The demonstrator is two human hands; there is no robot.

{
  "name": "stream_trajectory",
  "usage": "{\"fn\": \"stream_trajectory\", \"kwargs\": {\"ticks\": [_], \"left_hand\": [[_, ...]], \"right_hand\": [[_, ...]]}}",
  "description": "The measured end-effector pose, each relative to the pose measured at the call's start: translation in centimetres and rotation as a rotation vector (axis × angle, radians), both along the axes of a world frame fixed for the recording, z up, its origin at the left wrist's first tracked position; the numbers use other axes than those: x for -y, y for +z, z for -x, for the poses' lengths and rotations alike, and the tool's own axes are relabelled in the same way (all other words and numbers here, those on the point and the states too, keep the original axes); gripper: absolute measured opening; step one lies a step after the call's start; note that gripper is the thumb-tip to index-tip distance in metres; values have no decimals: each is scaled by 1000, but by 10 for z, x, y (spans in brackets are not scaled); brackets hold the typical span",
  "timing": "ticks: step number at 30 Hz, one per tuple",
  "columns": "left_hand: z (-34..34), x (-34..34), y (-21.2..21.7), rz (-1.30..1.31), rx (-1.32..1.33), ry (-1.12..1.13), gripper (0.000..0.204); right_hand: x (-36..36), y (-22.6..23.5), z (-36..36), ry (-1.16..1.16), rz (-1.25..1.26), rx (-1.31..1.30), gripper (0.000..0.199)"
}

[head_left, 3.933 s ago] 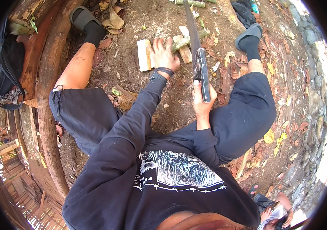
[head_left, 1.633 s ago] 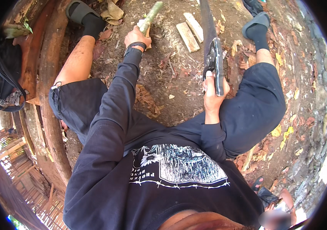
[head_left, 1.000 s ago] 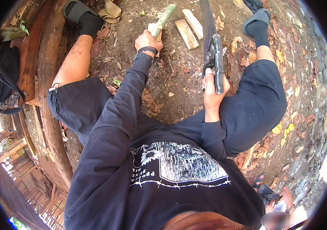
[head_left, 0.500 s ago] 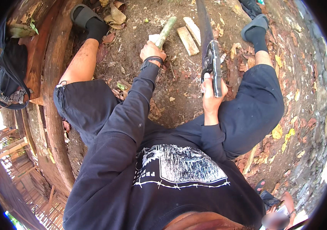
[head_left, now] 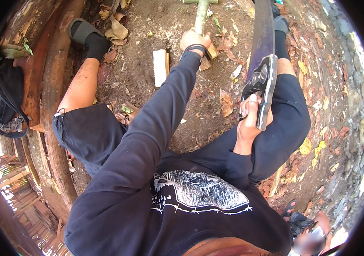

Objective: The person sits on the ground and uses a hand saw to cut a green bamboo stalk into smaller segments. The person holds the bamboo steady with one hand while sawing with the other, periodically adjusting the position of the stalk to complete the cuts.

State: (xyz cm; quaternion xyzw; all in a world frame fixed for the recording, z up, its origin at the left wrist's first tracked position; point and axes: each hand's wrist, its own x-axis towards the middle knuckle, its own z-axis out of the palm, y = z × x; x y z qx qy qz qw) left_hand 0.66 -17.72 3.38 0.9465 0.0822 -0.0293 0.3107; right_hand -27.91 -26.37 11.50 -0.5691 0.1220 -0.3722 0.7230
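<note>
Beside the now-freed pale wooden block [head_left: 160, 68], green stick [head_left: 202, 17] is clasped by left hand [head_left: 195, 39], black-handled saw [head_left: 263, 40] by right hand [head_left: 250, 122].

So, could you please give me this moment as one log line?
left hand: grips stick | right hand: holds saw by handle | pale block: on ground, left of stick

Right of a pale rectangular wooden block [head_left: 160, 68], the left hand [head_left: 195, 40] grips a greenish round stick [head_left: 201, 18], the right hand [head_left: 250, 119] a black-handled metal saw [head_left: 262, 42].
</note>
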Motion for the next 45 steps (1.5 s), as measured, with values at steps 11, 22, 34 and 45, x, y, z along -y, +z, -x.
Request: {"fn": "stream_trajectory", "kwargs": {"ticks": [11,22,34,45], "left_hand": [[2,4,-24,26,-40,118,60],[51,-82,-7,-156,-57,-125,78],[86,-145,-23,-257,18,-250,72],[84,-58,-29,-182,-56,-23,65]], "right_hand": [[3,-11,1,-66,-178,3,6],[2,-16,7,-20,-12,-132,15],[-28,-35,3,231,42,-233,15],[-25,-28,1,188,-39,-167,15]]}}
